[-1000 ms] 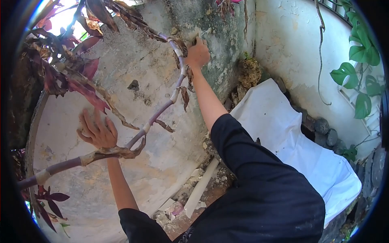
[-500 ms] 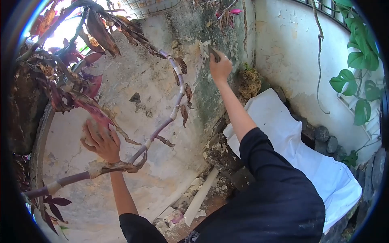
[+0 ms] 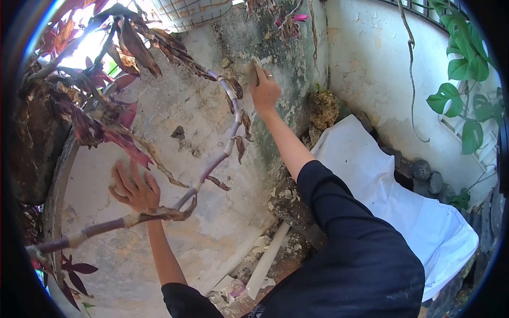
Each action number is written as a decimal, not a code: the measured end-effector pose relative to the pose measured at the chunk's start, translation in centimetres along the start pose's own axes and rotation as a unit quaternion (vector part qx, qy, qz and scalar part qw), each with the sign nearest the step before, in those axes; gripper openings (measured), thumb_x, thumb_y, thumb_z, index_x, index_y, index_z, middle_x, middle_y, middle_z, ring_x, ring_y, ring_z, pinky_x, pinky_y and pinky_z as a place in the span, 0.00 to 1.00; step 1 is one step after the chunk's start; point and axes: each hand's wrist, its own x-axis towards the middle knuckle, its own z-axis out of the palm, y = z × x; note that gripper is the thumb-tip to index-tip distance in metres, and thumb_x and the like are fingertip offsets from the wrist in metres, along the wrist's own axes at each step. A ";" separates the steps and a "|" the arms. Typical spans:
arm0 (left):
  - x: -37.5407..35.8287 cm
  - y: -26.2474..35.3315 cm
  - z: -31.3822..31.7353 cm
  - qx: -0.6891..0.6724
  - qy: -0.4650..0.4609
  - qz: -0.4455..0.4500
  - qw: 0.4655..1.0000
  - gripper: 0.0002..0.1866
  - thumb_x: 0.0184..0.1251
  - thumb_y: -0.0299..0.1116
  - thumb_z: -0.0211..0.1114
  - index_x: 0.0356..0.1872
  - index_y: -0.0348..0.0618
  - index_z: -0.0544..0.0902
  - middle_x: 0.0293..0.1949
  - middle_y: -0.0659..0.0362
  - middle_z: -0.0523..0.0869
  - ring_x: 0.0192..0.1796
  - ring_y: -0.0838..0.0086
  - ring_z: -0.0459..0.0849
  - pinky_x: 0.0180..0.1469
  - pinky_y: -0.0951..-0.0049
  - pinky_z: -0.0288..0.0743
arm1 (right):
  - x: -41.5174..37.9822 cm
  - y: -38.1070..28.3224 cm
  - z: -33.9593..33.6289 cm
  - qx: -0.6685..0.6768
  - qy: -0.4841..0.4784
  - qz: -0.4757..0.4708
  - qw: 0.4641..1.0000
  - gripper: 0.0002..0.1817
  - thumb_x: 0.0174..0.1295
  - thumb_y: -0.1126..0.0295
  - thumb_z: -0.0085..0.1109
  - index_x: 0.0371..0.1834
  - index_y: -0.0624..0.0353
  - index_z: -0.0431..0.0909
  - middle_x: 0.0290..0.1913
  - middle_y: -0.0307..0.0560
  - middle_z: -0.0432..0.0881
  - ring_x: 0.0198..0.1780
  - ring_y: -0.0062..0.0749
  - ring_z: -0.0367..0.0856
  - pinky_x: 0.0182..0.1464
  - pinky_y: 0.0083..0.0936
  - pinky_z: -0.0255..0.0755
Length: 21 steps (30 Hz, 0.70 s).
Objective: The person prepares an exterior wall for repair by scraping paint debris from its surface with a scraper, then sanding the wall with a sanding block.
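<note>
My right hand [image 3: 266, 94] grips a scraper [image 3: 254, 72] whose flat blade is against the stained, peeling wall [image 3: 212, 143]. Most of its handle is hidden by my fingers, and a ring shows on one of them. Lower on the left, my left hand [image 3: 137, 192] lies with fingers spread on the same wall. A bare, jointed plant stem [image 3: 214, 164] with dried leaves curves in front of the wall and crosses my left wrist.
A white sheet [image 3: 360, 153] covers part of the ground at right, beside dark round stones [image 3: 436, 183]. Flakes and a pale pipe-like strip [image 3: 268, 259] lie at the wall's foot. Green leaves [image 3: 445, 99] hang far right; a basket-like pot [image 3: 191, 11] is at the top.
My right hand with the scraper has moved left along the wall. My left hand stays spread on the wall in nearly the same place. The view has shifted slightly.
</note>
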 end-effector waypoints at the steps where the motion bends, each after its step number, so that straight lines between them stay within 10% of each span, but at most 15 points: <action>1: -0.1 -0.2 0.0 0.006 -0.014 0.005 1.000 0.19 0.66 0.42 0.46 0.55 0.51 0.73 0.62 0.55 0.68 0.64 0.63 0.65 0.67 0.52 0.43 | 0.0 0.5 0.4 0.002 0.003 0.001 1.000 0.27 0.41 0.76 0.61 0.50 0.54 0.75 0.44 0.42 0.77 0.37 0.41 0.79 0.35 0.33 0.73; 21: -0.6 -0.7 0.4 0.041 -0.059 0.041 0.997 0.29 0.64 0.47 0.43 0.62 0.40 0.62 0.63 0.48 0.64 0.64 0.54 0.63 0.65 0.43 0.45 | 0.6 -1.2 3.2 -0.080 0.079 0.061 0.992 0.26 0.38 0.73 0.67 0.46 0.49 0.75 0.44 0.39 0.75 0.40 0.38 0.77 0.31 0.34 0.75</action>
